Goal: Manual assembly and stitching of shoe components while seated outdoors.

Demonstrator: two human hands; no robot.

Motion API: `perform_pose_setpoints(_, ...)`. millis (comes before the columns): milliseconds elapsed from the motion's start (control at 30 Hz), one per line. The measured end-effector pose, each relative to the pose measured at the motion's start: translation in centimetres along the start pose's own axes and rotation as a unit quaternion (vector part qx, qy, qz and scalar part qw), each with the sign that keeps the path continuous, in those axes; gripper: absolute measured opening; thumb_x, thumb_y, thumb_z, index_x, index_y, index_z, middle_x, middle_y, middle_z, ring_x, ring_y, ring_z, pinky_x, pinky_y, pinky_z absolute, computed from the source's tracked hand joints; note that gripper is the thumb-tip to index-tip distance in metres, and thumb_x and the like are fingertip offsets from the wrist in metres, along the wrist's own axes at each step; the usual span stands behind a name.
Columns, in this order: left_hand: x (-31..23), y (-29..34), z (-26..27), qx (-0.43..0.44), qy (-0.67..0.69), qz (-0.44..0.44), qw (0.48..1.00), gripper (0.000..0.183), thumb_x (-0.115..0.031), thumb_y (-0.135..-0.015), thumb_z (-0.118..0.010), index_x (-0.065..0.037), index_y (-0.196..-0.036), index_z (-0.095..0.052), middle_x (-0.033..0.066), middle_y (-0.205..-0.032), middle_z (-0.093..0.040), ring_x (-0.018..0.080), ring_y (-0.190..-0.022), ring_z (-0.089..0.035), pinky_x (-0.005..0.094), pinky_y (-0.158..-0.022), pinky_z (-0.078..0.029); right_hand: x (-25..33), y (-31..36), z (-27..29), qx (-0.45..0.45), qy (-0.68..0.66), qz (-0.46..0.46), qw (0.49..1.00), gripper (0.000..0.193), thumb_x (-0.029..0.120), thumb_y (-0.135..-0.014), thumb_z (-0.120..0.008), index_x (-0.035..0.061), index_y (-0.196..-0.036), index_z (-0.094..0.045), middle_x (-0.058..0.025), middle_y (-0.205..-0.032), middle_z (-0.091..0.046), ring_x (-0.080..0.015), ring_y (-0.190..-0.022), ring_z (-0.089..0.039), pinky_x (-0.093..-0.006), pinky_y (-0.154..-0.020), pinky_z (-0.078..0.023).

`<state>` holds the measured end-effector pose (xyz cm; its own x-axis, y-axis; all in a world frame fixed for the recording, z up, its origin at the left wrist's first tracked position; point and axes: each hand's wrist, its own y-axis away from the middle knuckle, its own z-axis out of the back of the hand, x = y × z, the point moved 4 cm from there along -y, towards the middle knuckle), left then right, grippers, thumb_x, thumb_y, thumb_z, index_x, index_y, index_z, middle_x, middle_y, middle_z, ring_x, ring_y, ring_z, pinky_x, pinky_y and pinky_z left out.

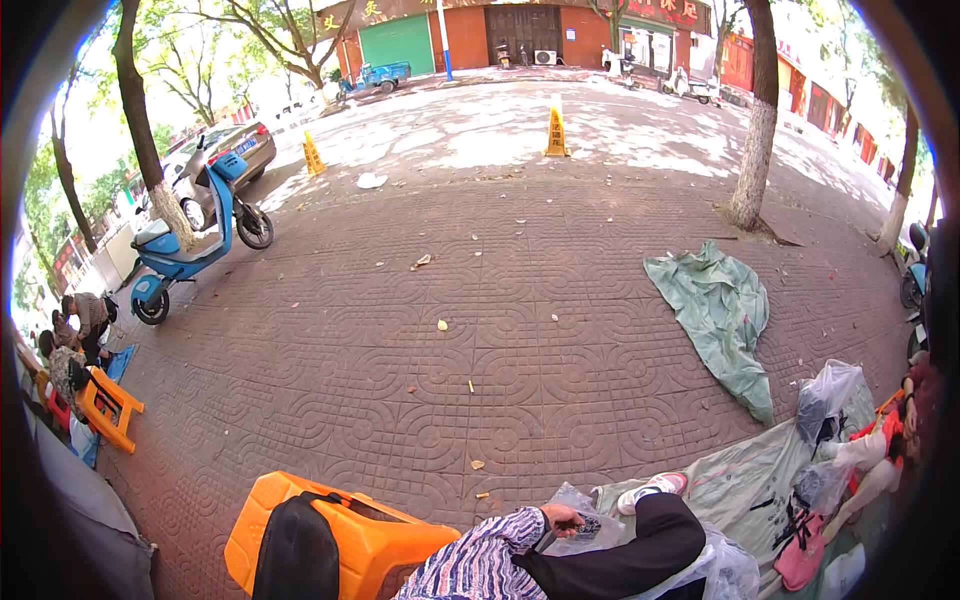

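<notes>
Clear plastic bag (602, 533) lies at my left hand (562, 519); whether that grip pinches it, I cannot tell. The grey-green sheet (738, 482) beside it probably keeps the pink bundle (799, 562) off the paving (480, 345).

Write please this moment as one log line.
Hand: striped sleeve, beside clear plastic bag | Side, grip: unclear | Nearby: orange stool, white-and-red shoe, grey-green sheet
</notes>
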<state>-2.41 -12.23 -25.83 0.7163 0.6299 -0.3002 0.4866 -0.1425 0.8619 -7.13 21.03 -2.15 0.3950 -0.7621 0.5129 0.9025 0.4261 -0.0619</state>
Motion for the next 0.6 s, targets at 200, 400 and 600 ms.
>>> perform_pose_setpoints(200, 0.2, 1.9, -1.0, 0.086, -0.247, 0.024, 0.965, 0.015, -0.016, -0.083, -0.053, -0.008, -0.091, -0.062, 0.0011, -0.056, -0.051, 0.0102, -0.044, -0.045, 0.026, -0.04, -0.037, 4.0, 1.7, 2.0, 0.001, 0.003, -0.018, 1.0, 0.027, 0.024, -0.081, -0.055, 0.0052, -0.101, -0.056, -0.0177, -0.084, -0.057, -0.031, -0.076, -0.056, -0.0396, -0.067, -0.043)
perform_pose_setpoints(400, -1.3, 5.8, -3.7, 0.243, -0.39, 0.063, 0.886, 0.02, -0.012, -0.082, -0.055, -0.006, -0.1, -0.061, 0.0005, -0.068, -0.057, 0.0089, -0.053, -0.051, 0.0245, -0.048, -0.044, -0.9, 1.5, -0.1, -0.018, 0.016, -0.109, 0.994, 0.023, 0.023, -0.081, -0.056, 0.0069, -0.097, -0.06, -0.0158, -0.079, -0.06, -0.0292, -0.07, -0.059, -0.0389, -0.062, -0.045)
perform_pose_setpoints(600, -5.6, 8.1, -3.5, 0.24, -0.3, 0.062, 0.921, 0.015, -0.01, -0.081, -0.059, -0.003, -0.094, -0.059, 0.0057, -0.085, -0.063, 0.0158, -0.071, -0.063, 0.0263, -0.061, -0.052, 3.3, 2.4, 3.2, -0.162, 0.084, -0.22, 0.958, 0.018, 0.024, -0.079, -0.057, 0.0093, -0.081, -0.066, -0.0127, -0.072, -0.059, -0.0307, -0.067, -0.057, -0.0406, -0.057, -0.043)
